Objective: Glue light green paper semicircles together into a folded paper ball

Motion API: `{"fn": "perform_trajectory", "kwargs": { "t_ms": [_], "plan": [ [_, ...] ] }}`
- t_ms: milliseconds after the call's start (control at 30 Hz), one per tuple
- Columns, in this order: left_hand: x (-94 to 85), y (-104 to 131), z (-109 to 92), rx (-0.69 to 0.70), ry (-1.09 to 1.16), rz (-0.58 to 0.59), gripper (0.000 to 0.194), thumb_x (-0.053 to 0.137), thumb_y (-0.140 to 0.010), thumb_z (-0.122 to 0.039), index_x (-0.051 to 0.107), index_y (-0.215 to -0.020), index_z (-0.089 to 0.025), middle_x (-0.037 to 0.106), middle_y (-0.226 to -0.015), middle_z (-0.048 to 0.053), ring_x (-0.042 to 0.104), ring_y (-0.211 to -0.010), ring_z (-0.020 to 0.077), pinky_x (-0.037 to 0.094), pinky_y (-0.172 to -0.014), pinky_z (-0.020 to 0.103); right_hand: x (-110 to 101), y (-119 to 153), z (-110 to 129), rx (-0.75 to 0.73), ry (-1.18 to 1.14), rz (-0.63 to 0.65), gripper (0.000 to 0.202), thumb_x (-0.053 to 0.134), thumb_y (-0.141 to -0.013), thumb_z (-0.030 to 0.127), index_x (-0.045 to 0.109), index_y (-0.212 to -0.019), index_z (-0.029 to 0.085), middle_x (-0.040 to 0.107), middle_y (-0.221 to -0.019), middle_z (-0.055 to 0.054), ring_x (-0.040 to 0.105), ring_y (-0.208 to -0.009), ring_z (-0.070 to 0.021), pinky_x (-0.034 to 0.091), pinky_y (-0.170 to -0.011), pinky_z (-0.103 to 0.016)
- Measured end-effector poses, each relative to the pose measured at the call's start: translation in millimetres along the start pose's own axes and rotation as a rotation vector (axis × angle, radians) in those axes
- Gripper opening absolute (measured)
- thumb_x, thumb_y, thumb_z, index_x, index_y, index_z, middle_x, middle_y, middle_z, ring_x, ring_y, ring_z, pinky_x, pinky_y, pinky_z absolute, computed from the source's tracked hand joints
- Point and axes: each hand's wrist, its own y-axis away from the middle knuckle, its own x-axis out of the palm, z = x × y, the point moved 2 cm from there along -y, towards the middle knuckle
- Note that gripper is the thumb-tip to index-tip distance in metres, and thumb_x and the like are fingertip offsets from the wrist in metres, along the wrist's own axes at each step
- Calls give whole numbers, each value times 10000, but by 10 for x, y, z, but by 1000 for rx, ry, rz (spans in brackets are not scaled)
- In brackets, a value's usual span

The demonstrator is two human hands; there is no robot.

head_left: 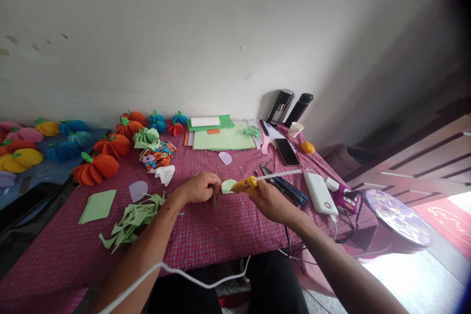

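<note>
My right hand (271, 201) is wrapped round a yellow hot glue gun (246, 185), with a long pale glue stick (278, 174) jutting from its back. The gun's nozzle points left, over a rounded light green paper piece (228, 185). Close by on the left, my left hand (201, 188) is closed, pinching folded green paper (215, 198) seen edge-on. Its exact shape is partly hidden by the fingers. Whether the rounded piece is joined to the pinched paper I cannot tell.
Light green paper strips (134, 218) lie beside my left forearm, near green squares (97, 206). Orange paper pumpkins (95, 169) stand at left. Scissors (285, 186), a phone (287, 151), a white power bank (319, 193) and a paper cup (295, 129) are at right. A white cable (176, 271) crosses in front.
</note>
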Motion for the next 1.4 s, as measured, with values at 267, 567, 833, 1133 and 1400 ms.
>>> {"fn": "perform_trajectory", "kwargs": {
  "t_ms": [267, 567, 833, 1133, 1400],
  "plan": [
    [4, -2, -32, -14, -9, 28, 342, 495, -695, 6, 760, -812, -176, 763, -854, 20, 671, -808, 146, 481, -805, 257, 59, 2, -13, -23, -38, -16, 78, 511, -955, 280, 489, -982, 211, 680, -862, -59, 628, -738, -202, 368, -624, -289],
    [9, -1, -33, -53, -64, 58, 356, 503, -670, 10, 771, -802, -184, 763, -845, 18, 656, -809, 150, 465, -789, 250, 2, 21, -30, 6, 49, -5, 91, 508, -946, 267, 505, -995, 190, 687, -875, -78, 619, -728, -199, 337, -613, -287],
    [3, 11, -6, -40, -10, 48, 314, 490, -681, 4, 732, -742, -186, 746, -841, 20, 654, -825, 156, 469, -830, 273, -235, 113, -219, 158, -201, -132, 151, 602, -869, 346, 557, -897, 204, 657, -731, -11, 584, -615, -160, 379, -538, -259],
    [-37, 13, -57, -267, 175, -31, 200, 536, -817, -161, 710, -915, -170, 672, -782, -5, 575, -686, 126, 422, -628, 227, -734, 194, -1173, 465, -897, -132, 437, 822, -685, 470, 669, -941, 150, 677, -701, -14, 574, -521, -124, 426, -482, -241],
    [-65, 0, -8, -339, 245, -158, 211, 575, -879, -298, 698, -987, -165, 688, -840, 13, 592, -747, 142, 454, -668, 235, -670, 211, -1334, 480, -900, -77, 416, 823, -726, 488, 662, -925, 160, 673, -710, -13, 574, -526, -103, 435, -465, -200]
  ]
}}
